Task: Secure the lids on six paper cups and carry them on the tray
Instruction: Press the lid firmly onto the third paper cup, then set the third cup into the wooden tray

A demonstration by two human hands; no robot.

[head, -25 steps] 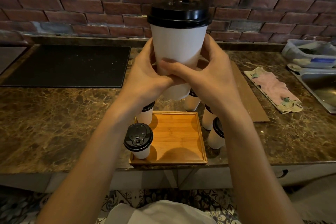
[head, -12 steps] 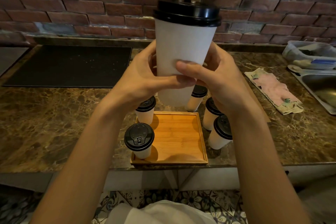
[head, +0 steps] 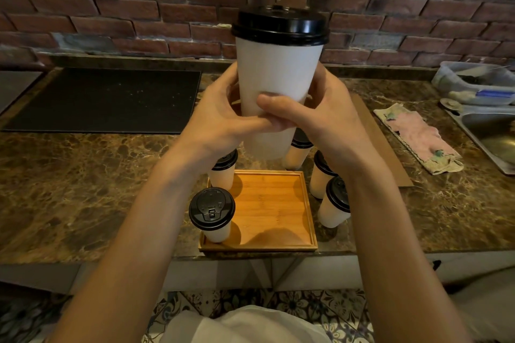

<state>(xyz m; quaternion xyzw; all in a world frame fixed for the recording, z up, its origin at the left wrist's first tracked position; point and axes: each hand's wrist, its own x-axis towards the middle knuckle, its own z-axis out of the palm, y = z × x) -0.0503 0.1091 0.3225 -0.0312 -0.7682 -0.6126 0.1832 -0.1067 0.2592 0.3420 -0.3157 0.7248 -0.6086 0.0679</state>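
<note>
A white paper cup [head: 276,72] with a black lid [head: 280,26] is held upright in the air, close to the camera. My left hand [head: 220,122] and my right hand [head: 320,117] both grip its lower half, thumbs overlapping in front. Below stands a square wooden tray [head: 273,214] at the counter's front edge. Two lidded cups stand along its left side, one at the front [head: 211,213] and one behind it [head: 223,170]. Three more lidded cups stand on the counter beside the tray: one behind it [head: 298,152], two to its right [head: 320,175] [head: 334,203].
A marble counter [head: 83,175] runs below a brick wall. A black mat [head: 106,100] lies at back left. A long wooden board [head: 381,145], a pink cloth [head: 418,133], a steel sink [head: 493,133] and a plastic tub [head: 473,78] are to the right.
The cup in both hands has shifted slightly right and a little up in view. My thumbs have slid lower on its wall. The other cups and tray have not moved.
</note>
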